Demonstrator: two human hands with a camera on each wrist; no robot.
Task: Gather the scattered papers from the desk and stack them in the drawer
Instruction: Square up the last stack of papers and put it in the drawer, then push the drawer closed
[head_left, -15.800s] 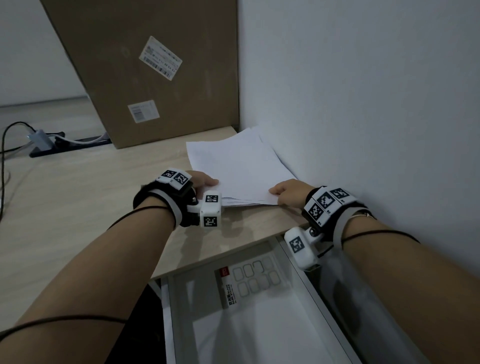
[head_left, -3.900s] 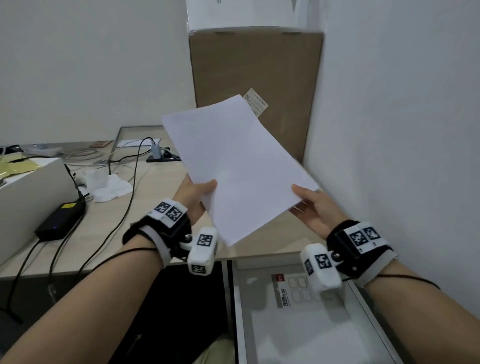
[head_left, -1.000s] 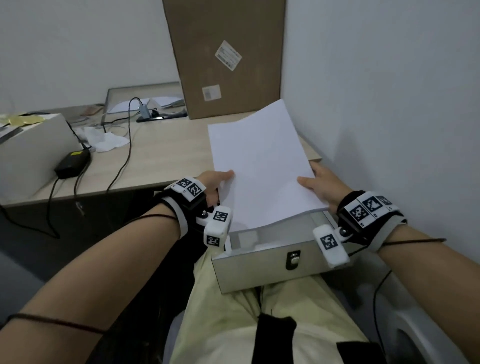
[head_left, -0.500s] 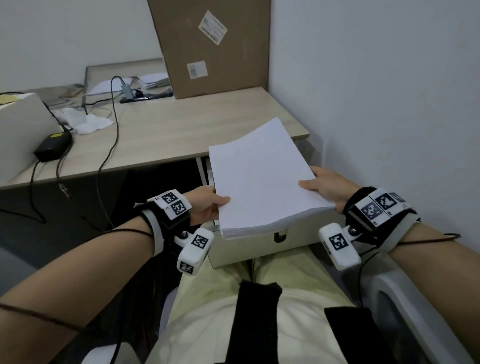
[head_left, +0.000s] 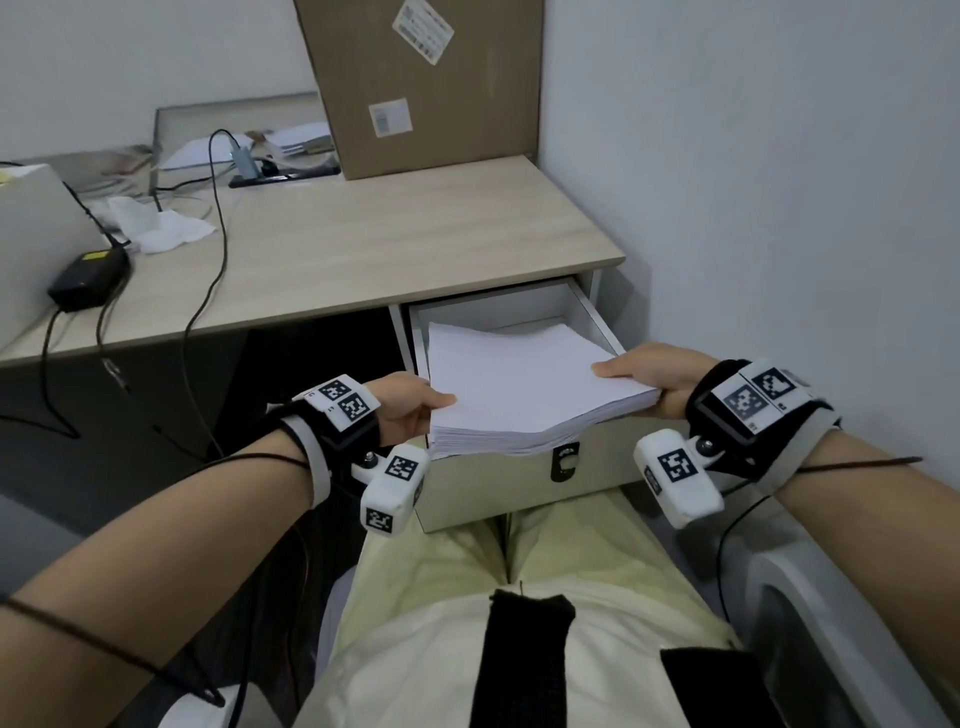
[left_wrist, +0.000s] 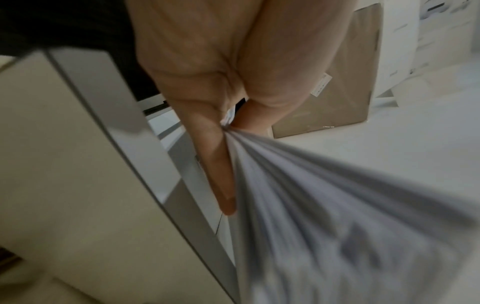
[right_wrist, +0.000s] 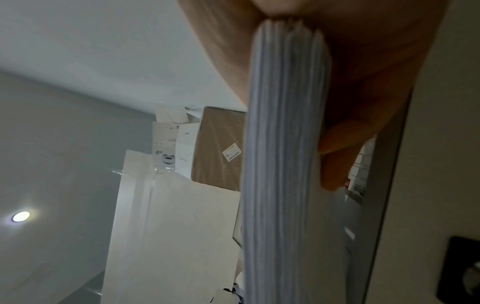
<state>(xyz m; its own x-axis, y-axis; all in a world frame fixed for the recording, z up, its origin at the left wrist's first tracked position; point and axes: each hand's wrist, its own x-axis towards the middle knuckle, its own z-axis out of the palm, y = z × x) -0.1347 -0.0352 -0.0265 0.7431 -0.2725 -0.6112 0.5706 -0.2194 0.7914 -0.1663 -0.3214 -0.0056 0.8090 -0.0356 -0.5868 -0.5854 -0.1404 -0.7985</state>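
A thick stack of white papers (head_left: 519, 384) hangs over the open white drawer (head_left: 498, 483), its far end dipping inside and its near end above the front panel. My left hand (head_left: 415, 408) grips the stack's near left corner, thumb on top. My right hand (head_left: 644, 374) grips the right edge, thumb on top and fingers beneath. In the left wrist view the papers (left_wrist: 337, 205) fan out from the pinching fingers (left_wrist: 221, 174), beside the drawer's rim (left_wrist: 145, 148). The right wrist view shows the stack's edge (right_wrist: 283, 164) with fingers (right_wrist: 337, 160) curled under it.
The wooden desk (head_left: 395, 244) lies beyond the drawer, with a tall cardboard box (head_left: 426, 83) at its back. On its left side are a black power adapter (head_left: 88, 278) with cables and a crumpled tissue (head_left: 156, 226). A white wall runs along the right.
Both hands have lowered the stack from above the drawer front toward the drawer, and its far end now dips inside. The grips are unchanged.
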